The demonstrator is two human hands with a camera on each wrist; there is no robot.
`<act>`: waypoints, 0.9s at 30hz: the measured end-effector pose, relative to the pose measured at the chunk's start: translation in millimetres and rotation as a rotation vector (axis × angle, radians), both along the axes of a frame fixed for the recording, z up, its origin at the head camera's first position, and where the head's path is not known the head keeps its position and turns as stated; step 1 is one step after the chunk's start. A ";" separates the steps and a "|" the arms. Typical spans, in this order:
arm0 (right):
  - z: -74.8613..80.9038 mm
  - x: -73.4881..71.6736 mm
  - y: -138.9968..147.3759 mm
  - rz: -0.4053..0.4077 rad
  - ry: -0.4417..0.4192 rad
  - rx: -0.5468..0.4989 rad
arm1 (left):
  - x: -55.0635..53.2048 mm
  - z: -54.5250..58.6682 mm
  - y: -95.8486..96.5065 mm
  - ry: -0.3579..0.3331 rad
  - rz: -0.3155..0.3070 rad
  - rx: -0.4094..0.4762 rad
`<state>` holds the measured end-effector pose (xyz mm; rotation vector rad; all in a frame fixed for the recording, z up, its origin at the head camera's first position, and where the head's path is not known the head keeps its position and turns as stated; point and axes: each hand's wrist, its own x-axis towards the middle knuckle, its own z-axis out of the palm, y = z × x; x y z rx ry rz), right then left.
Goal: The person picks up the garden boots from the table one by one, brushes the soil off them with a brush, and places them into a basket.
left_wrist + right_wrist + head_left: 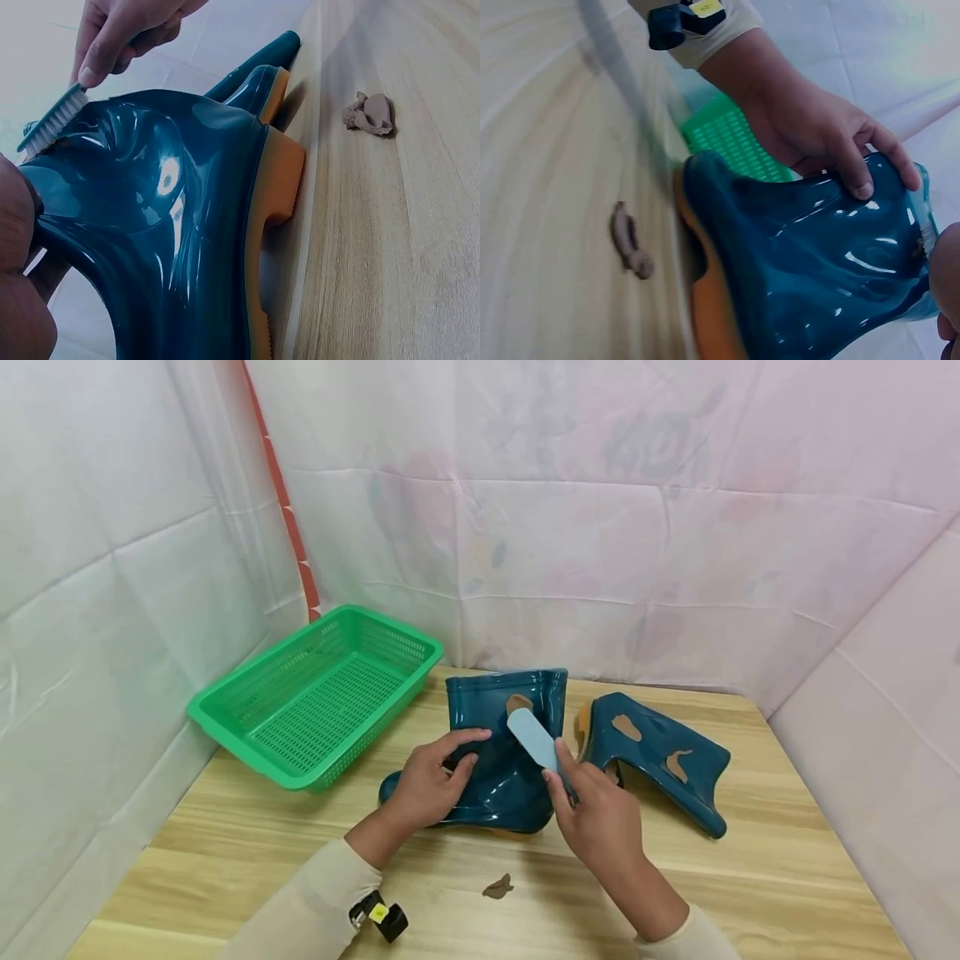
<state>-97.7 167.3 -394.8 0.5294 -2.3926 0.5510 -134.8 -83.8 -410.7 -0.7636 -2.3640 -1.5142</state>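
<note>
A dark teal rain boot with an orange sole stands on the table, its toe to the left. My left hand grips its shaft, thumb and index finger on the near face. In my right hand is a scrubbing brush with a light blue back, held by the handle. White bristles meet the boot's shaft in the left wrist view. A brown mud-like patch shows on the shaft just beyond the brush head.
To the right lies a second teal boot on its side, with brown patches on it. A loose brown lump is on the wooden table in front. A green perforated basket stands at the left; white sheets enclose the table.
</note>
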 end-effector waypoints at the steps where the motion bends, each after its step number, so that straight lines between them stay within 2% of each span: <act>1: -2.0 1.2 0.1 0.000 -0.005 0.000 | -0.3 0.0 0.2 0.002 0.002 0.000; 9: -4.7 5.5 6.4 0.029 0.034 -0.033 | -1.3 0.7 0.8 -0.004 0.005 -0.003; 14: 8.2 -2.7 9.8 0.039 0.146 -0.097 | -1.3 3.1 1.1 -0.026 0.001 -0.017; 16: 14.9 -7.9 8.1 0.018 0.155 -0.087 | -1.1 3.6 1.0 -0.021 0.006 -0.025; 19: 21.2 -12.5 4.5 -0.030 0.104 -0.042 | 0.5 3.4 0.9 -0.008 0.011 -0.036; 22: 21.6 -11.0 1.7 -0.054 0.025 -0.001 | 1.8 1.9 1.2 -0.002 0.010 -0.037; 27: 15.4 -2.6 0.6 -0.034 -0.025 0.025 | 2.1 1.4 2.1 0.002 0.020 -0.026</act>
